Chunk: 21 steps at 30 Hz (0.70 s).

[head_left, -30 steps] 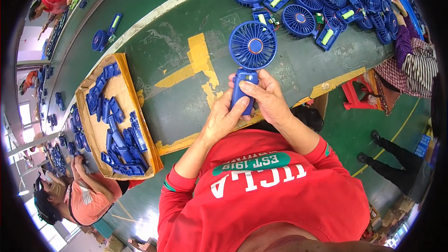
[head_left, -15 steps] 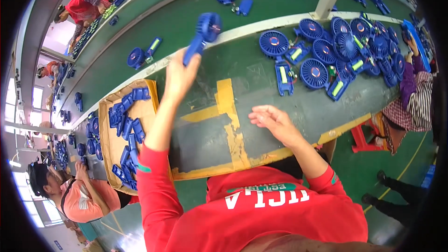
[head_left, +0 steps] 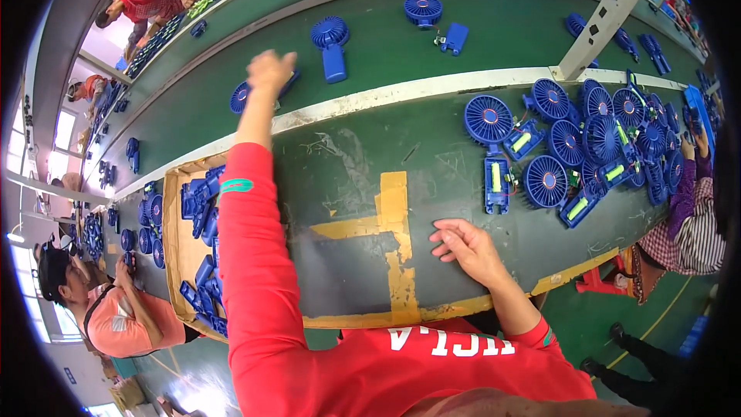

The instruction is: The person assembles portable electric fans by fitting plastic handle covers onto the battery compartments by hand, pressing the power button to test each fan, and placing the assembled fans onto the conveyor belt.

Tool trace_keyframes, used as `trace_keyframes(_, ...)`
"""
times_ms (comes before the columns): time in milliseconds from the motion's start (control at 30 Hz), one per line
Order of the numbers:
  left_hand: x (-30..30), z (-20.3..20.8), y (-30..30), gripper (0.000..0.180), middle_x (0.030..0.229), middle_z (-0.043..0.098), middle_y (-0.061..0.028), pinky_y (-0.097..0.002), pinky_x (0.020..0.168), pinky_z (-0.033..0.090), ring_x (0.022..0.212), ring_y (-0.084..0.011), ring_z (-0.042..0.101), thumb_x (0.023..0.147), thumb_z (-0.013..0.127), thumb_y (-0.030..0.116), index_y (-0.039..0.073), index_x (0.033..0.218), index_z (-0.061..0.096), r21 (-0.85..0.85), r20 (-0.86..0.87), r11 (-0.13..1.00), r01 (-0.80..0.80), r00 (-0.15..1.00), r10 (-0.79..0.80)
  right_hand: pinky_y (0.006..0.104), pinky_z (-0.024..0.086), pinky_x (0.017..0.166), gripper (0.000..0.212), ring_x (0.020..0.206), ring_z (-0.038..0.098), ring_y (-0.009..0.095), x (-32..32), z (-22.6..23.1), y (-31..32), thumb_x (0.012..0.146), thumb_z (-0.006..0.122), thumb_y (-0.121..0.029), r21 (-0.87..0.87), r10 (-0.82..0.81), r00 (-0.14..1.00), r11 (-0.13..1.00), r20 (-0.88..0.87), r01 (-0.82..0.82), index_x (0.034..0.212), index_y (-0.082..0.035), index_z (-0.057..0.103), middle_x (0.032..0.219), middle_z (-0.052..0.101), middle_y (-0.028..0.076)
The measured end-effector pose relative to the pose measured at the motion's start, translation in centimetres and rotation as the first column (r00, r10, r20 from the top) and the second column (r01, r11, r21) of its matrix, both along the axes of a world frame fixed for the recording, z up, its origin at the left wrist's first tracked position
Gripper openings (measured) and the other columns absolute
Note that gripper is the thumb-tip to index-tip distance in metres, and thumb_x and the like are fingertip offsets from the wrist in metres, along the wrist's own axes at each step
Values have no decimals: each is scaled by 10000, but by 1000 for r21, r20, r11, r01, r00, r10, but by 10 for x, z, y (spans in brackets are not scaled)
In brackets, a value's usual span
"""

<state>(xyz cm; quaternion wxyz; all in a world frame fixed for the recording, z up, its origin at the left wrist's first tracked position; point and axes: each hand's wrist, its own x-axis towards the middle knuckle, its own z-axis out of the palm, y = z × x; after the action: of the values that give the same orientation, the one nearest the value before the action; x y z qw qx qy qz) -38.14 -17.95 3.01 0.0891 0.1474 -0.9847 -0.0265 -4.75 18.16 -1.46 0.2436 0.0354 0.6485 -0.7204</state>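
Note:
My left hand (head_left: 270, 73) is stretched over the green conveyor belt, thumb apart from the fingers, slightly blurred, with nothing seen in it. Beneath it, partly hidden by the hand and wrist, lies a blue handheld fan (head_left: 240, 97) with its blue casing part (head_left: 290, 82). Just to the right, a closed-up blue handheld fan (head_left: 330, 40) rests on the belt, handle toward me. My right hand (head_left: 467, 249) hovers low by the bench (head_left: 340, 270), empty, its fingers loosely bent and apart.
Right of my hands, several opened blue fans (head_left: 545, 181) with green batteries are heaped. A cardboard tray (head_left: 176, 262) of blue casing parts sits left. A white rail (head_left: 370, 104) edges the belt; a metal post (head_left: 606, 19) rises from it. Co-workers (head_left: 127, 309) sit nearby.
The fan my left hand held up now lies on the belt, let go. That hand has moved farther out and left. My right hand stays near the bench; the view has shifted.

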Motion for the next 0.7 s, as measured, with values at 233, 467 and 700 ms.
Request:
trace_keyframes(233, 11, -44, -110, 766, 1046, 630, -143, -410, 783, 477, 882, -290, 618, 615, 766, 530, -27, 1109, 586, 673, 258, 600, -433, 897, 358, 252, 505, 667, 270, 802, 621, 149, -4, 6, 1, 943, 473, -172, 20, -13, 1000, 1000, -3, 14, 1166, -23, 508, 994, 619, 81)
trace_keyframes(467, 33, -9, -55, 581, 891, 639, -74, -310, 632, 485, 762, -180, 612, 613, 831, 342, -2, 1016, 592, 871, 277, 427, -243, 961, -20, 271, 518, 690, 280, 819, 624, 149, -4, -2, 4, 940, 466, -174, -3, -29, 1000, 1000, -2, 29, 1158, -2, 504, 986, 619, 90)
trace_keyframes(700, 101, 93, 8, 436, 892, 642, -76, -295, 633, 540, 767, -146, 630, 717, 758, 245, 20, 1045, 580, 946, -256, 180, 270, 962, -100, 301, 498, 763, 329, 892, 624, 192, 4, 11, -7, 904, 527, -176, 195, 54, 970, 981, -238, -7, 1182, -4, 489, 1068, 614, 124)
